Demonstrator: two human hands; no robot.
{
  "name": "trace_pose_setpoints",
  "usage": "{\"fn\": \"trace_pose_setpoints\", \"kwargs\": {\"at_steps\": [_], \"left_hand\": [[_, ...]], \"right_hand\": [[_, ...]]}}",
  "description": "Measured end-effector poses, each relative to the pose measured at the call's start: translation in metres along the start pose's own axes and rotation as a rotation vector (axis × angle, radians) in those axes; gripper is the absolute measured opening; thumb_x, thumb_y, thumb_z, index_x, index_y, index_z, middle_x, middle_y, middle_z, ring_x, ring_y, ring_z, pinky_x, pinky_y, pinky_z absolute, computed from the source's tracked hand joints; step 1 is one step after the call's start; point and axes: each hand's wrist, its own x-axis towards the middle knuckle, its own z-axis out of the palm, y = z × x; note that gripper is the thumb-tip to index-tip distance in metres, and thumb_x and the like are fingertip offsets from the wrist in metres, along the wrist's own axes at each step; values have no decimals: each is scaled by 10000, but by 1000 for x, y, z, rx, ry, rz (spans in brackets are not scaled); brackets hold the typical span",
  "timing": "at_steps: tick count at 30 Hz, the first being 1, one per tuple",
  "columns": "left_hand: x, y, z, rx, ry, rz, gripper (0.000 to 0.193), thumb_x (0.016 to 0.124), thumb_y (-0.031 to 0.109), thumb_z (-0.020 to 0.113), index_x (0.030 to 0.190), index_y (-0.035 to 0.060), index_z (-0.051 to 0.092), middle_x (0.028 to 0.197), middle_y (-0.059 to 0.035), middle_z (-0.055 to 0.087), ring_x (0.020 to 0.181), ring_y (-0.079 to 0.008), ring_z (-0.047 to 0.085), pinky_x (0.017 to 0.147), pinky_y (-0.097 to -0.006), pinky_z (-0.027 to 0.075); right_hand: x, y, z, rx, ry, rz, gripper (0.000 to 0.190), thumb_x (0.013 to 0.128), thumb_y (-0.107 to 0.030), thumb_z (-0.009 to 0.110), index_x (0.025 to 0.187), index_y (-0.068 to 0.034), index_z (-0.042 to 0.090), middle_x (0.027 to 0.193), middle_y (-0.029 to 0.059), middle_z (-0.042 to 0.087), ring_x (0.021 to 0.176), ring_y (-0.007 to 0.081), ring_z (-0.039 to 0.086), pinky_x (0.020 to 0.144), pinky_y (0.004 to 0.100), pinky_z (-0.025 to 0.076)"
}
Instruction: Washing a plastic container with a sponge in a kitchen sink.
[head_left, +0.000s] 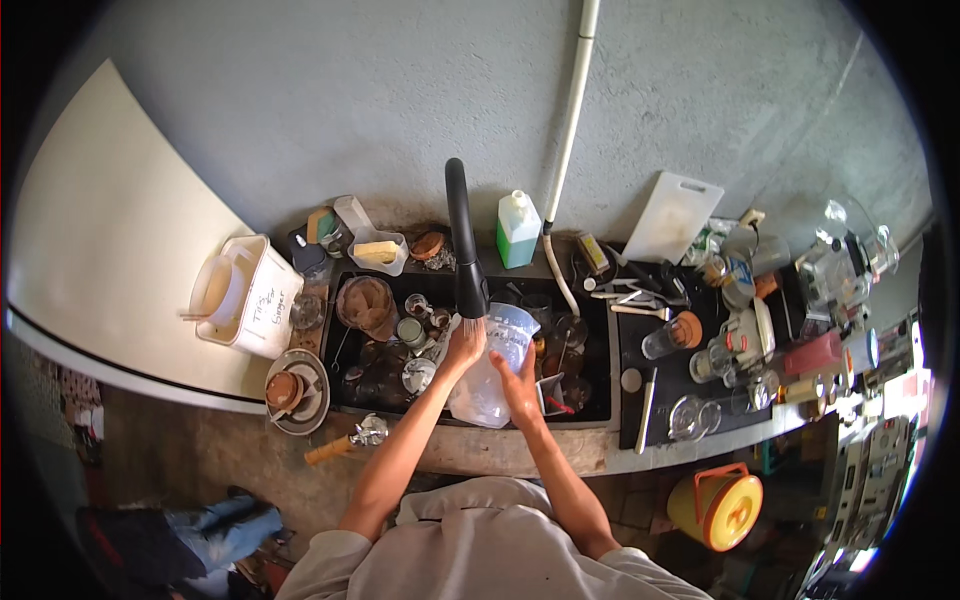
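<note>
A translucent plastic container (480, 394) with handwriting on its side is tilted over the black sink (607, 352). My right hand (519, 382) grips its right side, thumb across the front. On its left side is my left hand (466, 346), wet under the running water, with its fingertips partly hidden. Water falls from the black faucet (471, 281) just above that hand. Under and around the container, the sink holds a brown-stained plastic tub (366, 304), glass jars (411, 331) and other dishes.
Behind the sink stand a bottle of green liquid (517, 232) and a tub with a yellow sponge (377, 253). A white bin (251, 300) and stacked bowls (296, 394) are left. Right are a cutting board (673, 217), utensils and glassware (690, 418). A yellow lidded bucket (716, 508) sits below.
</note>
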Motion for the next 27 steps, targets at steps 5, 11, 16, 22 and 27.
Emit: {"fn": "trace_pose_setpoints", "kwargs": {"at_steps": [5,11,16,22,27], "left_hand": [[-57,26,-1,665,-46,171,642,1044,443,445,1490,-18,405,1373,-347,519,1251,-466,541,1043,-490,460],[-61,20,-19,95,252,-164,1011,946,718,440,1565,-48,212,1290,-402,570,1280,-481,549,1070,-496,448],[-42,-7,1,16,103,-86,1091,885,749,537,1550,-59,231,1431,-383,464,1368,-451,479,1128,-459,400],[-45,-12,26,159,35,-35,1099,891,773,509,1561,-54,238,1378,-342,555,1332,-432,526,1103,-448,421],[-43,-16,4,13,-30,168,948,950,711,469,1537,-13,293,1396,-316,542,1356,-413,495,1115,-434,389]], "right_hand": [[12,3,-8,223,-163,224,1073,906,-454,736,1595,46,83,1538,235,360,1390,284,412,1136,377,355],[-11,-18,12,78,-277,222,1078,936,-374,722,1598,54,-14,1567,236,325,1413,293,386,1155,357,333],[-3,16,-5,-127,-153,26,1005,946,-340,715,1593,59,57,1529,234,395,1382,292,431,1147,365,348],[-4,8,-28,330,-167,276,842,930,-372,732,1543,-34,264,1442,175,477,1299,265,492,1070,405,426],[-7,1,1,201,53,41,924,929,-424,723,1587,-43,197,1513,187,414,1372,287,425,1139,408,346]]}}
